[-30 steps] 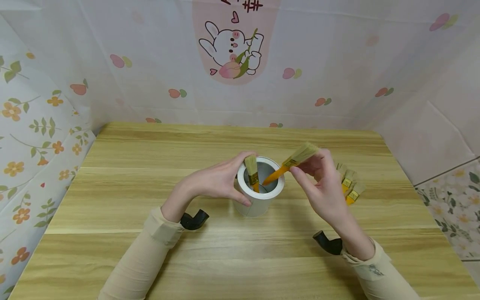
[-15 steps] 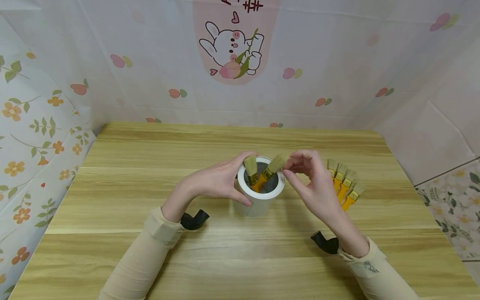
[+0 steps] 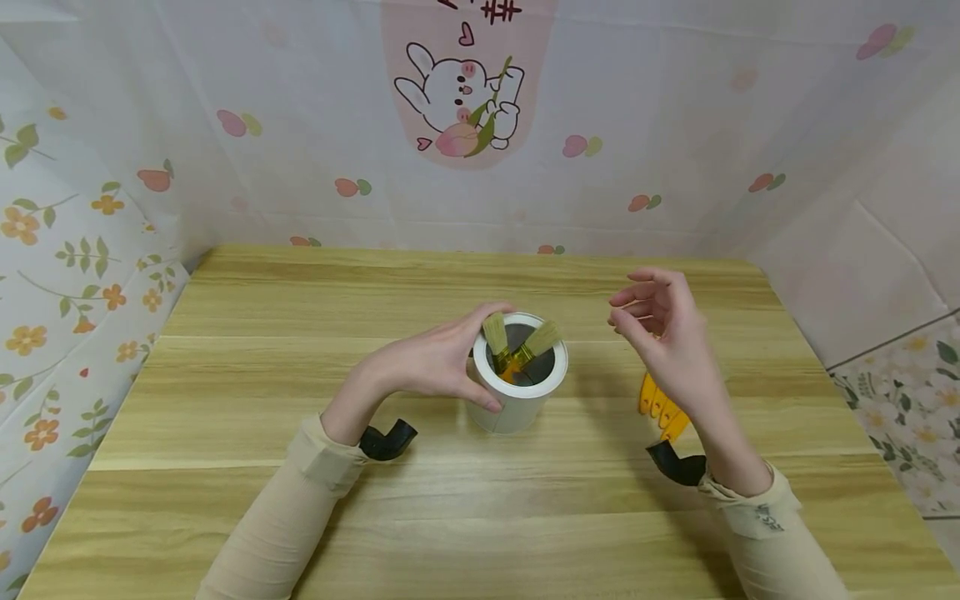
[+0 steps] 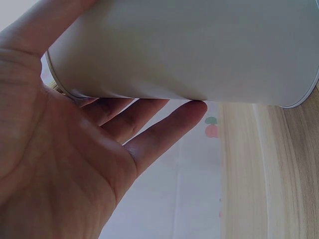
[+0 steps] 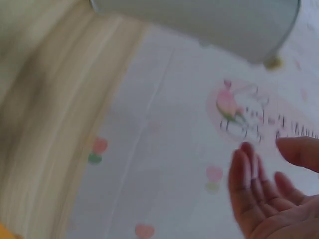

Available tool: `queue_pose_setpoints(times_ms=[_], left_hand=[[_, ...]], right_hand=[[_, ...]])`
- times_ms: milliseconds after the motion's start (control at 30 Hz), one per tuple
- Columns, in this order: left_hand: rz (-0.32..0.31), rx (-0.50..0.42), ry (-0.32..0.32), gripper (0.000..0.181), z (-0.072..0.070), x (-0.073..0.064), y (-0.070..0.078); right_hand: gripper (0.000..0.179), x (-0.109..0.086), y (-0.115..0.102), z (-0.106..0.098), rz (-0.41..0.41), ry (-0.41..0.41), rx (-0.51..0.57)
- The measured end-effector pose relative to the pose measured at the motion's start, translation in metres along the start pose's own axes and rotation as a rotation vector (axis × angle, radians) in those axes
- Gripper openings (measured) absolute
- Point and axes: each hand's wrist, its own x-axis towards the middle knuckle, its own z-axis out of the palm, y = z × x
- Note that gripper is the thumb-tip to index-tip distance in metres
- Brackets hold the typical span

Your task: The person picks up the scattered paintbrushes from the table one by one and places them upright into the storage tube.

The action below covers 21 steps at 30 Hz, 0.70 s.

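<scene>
A white can [image 3: 517,408] stands upright on the wooden table. Two paintbrushes lean inside it, bristles up: one paintbrush [image 3: 496,335] against the left rim, the other paintbrush [image 3: 542,337] tilted to the right. My left hand [image 3: 427,360] grips the can from its left side, thumb in front and fingers behind; the left wrist view shows the fingertips against the can wall [image 4: 199,55]. My right hand [image 3: 667,342] is raised right of the can, fingers loosely bent, holding nothing. Below it lie several paintbrushes with orange handles [image 3: 660,406], their bristle ends hidden by the hand.
The wooden table [image 3: 300,292] reaches back to a patterned cloth backdrop [image 3: 300,100]. A floral cloth [image 3: 82,333] hangs on the left side. Black curved pieces [image 3: 387,440] sit at both wrists.
My right hand let go of the second paintbrush, which dropped into the can, then moved right over the paintbrushes on the table. My left hand stayed on the can.
</scene>
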Motion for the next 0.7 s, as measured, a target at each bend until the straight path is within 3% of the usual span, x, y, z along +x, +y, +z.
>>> queue_pose_setpoints(times_ms=[333,500,700], left_hand=[[0.007,-0.003,0.003,0.117,0.000,0.000,0.000],[0.003,0.000,-0.001,0.116,0.000,0.000,0.000],[0.004,-0.001,0.000,0.116,0.000,0.001,-0.001]], right_hand=[[0.060,0.012,0.033,-0.035,0.283,-0.144,-0.164],[0.068,0.014,0.043,-0.042,0.373,-0.219,-0.242],[0.074,0.016,0.054,-0.045,0.442,-0.290,-0.259]])
